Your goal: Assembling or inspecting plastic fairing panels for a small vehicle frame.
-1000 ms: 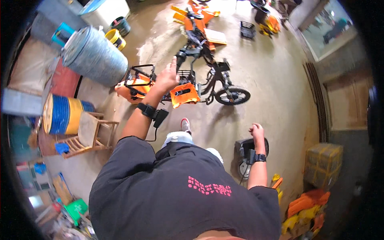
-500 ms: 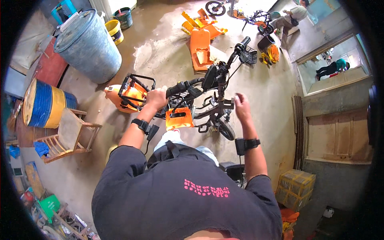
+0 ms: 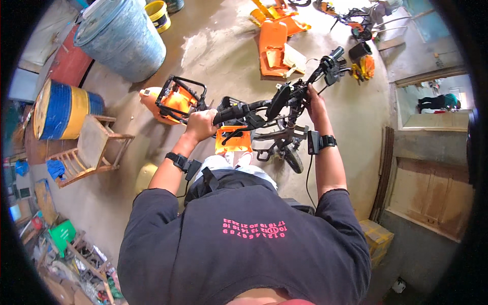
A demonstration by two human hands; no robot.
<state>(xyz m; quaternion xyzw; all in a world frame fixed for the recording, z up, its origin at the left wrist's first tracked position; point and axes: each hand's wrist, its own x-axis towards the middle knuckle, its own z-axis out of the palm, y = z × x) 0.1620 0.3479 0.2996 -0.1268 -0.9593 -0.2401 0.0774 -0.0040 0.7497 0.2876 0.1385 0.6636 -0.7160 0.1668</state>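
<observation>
My left hand (image 3: 202, 123) is closed around the left grip (image 3: 229, 115) of a black handlebar on a partly stripped electric bike with orange parts. My right hand (image 3: 314, 98) reaches up to the cluttered middle-right of that handlebar, its fingers curled against parts I cannot make out, below the right grip (image 3: 334, 57). The bike's front wheel (image 3: 291, 158) tilts under the bars, beside an orange panel (image 3: 234, 143) near my feet. A black frame rack (image 3: 181, 84) sits over an orange body piece (image 3: 162, 104) to the left.
Orange plastic panels (image 3: 272, 43) lie ahead, with another partly stripped bike (image 3: 351, 25) behind. A blue drum (image 3: 120, 43), striped drum (image 3: 62, 113) and wooden chair (image 3: 94, 150) stand left. A taped box (image 3: 376, 239) is right. A person (image 3: 438, 101) shows through the opening at right.
I have stepped up to the bike. My left hand has come down onto the grip; my right hand has risen forward onto the handlebar, which now sits farther right.
</observation>
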